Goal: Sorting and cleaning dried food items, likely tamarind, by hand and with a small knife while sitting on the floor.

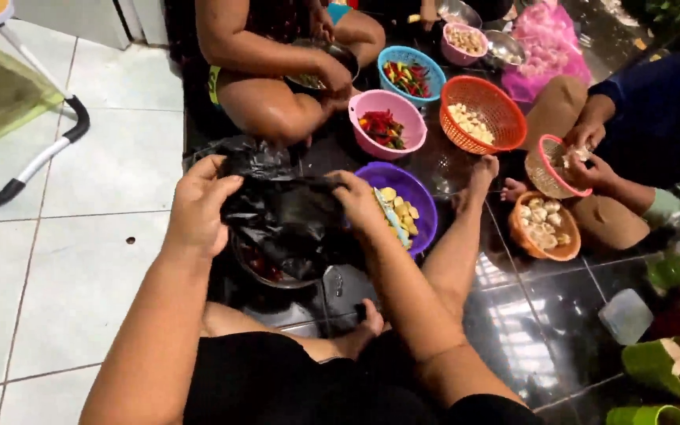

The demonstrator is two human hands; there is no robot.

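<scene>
My left hand (198, 206) grips the left edge of a crumpled black plastic bag (281, 216). My right hand (358, 201) holds the bag's right side. The bag hangs over a metal bowl (265, 271) with dark red pieces in it. Just right of my right hand stands a purple basket (415, 195) holding pale yellow chunks. My legs stretch forward on the dark glossy floor.
A pink basket (387, 122) and a blue basket (411, 72) hold chillies. An orange basket (483, 112) holds pale pieces. One person sits opposite with a bowl; another person's hands (588, 153) at right work over small baskets. A chair frame (37, 161) stands left on white tiles.
</scene>
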